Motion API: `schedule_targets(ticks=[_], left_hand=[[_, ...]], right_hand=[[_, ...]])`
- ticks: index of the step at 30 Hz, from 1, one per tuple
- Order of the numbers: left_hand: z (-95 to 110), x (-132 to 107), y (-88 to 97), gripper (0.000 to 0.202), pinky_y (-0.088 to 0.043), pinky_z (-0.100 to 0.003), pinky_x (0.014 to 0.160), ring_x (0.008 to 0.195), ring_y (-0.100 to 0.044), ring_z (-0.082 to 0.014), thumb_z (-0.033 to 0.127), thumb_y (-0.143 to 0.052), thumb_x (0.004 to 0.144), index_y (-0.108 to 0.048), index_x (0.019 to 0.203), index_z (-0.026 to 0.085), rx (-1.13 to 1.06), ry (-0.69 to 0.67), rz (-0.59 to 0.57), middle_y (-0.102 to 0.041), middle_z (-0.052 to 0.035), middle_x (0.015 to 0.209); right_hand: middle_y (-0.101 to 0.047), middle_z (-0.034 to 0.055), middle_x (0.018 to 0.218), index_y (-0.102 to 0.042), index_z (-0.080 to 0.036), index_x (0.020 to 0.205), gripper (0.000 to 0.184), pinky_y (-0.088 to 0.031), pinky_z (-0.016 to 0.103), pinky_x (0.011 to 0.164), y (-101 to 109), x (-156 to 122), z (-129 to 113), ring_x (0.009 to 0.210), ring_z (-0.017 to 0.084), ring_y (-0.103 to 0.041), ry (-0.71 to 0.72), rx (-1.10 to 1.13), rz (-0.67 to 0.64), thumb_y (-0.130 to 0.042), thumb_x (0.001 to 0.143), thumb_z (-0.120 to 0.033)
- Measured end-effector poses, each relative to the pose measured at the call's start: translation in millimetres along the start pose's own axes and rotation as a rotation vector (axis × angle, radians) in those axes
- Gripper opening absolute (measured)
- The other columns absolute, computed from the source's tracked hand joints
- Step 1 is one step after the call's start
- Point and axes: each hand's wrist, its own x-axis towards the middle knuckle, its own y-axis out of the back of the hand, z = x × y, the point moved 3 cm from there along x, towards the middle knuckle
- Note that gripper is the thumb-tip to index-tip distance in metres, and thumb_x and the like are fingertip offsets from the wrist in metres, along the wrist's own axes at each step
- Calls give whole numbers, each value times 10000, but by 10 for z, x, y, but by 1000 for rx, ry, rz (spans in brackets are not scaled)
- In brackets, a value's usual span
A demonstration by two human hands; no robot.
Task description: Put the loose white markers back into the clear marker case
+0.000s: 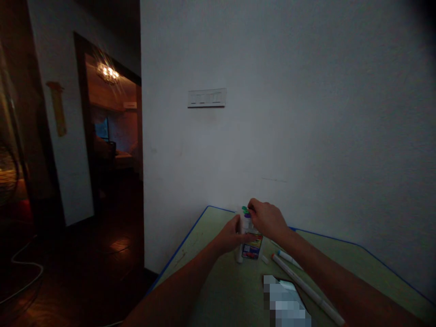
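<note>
A clear case of markers [252,247] with a dark, colourful label stands upright on the table. My left hand [229,236] is closed around its left side, thumb across the front. Above the case's top, my right hand [267,217] has its fingers pinched beside the green and purple marker caps [246,213]; it seems to grip one marker, mostly hidden by the fingers. To the right, under my right forearm, lie a long white stick with orange ends [303,284] and a white marker with a pale blue end [285,257].
A phone [289,302], blurred out, lies near the front of the green table [211,295] with blue edging. A small white piece [265,260] rests by the case. Behind the table rises a wall with a switch panel [207,97]. A cable [37,268] runs across the dark floor at left.
</note>
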Motion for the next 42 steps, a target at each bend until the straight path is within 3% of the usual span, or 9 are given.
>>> schedule_targets(ticks=[19,32,38,42], left_hand=[[7,8,2,540,-453,-313,725,802,-574,-191,250,-816,540,-521,978,137,20,-26,-1,-619,-56,894],[80,-10,-32,566,-440,-310,726,789,-564,-188,312,-822,502,-515,941,132,6,-19,11,-603,-40,873],[66,2,-18,559,-455,-323,770,860,-575,-205,317,-796,553,-516,1002,140,37,-28,-16,-615,-43,928],[47,10,-2,542,-456,-362,825,916,-588,-230,304,-783,581,-524,1030,145,52,-27,-23,-635,-61,975]], right_hand=[[-702,96,902,-586,-201,1014,256,-325,283,596,0,-3,1,825,227,-650,17,-17,6,-366,891,-247],[-697,95,918,-590,-200,1013,248,-373,290,638,5,-2,10,843,223,-643,-16,28,21,-383,884,-243],[-701,111,945,-655,-186,966,264,-394,293,676,88,60,-17,883,228,-635,107,41,4,-422,846,-217],[-708,95,934,-613,-174,1103,320,-403,280,694,253,0,156,836,197,-638,175,142,130,-409,865,-237]])
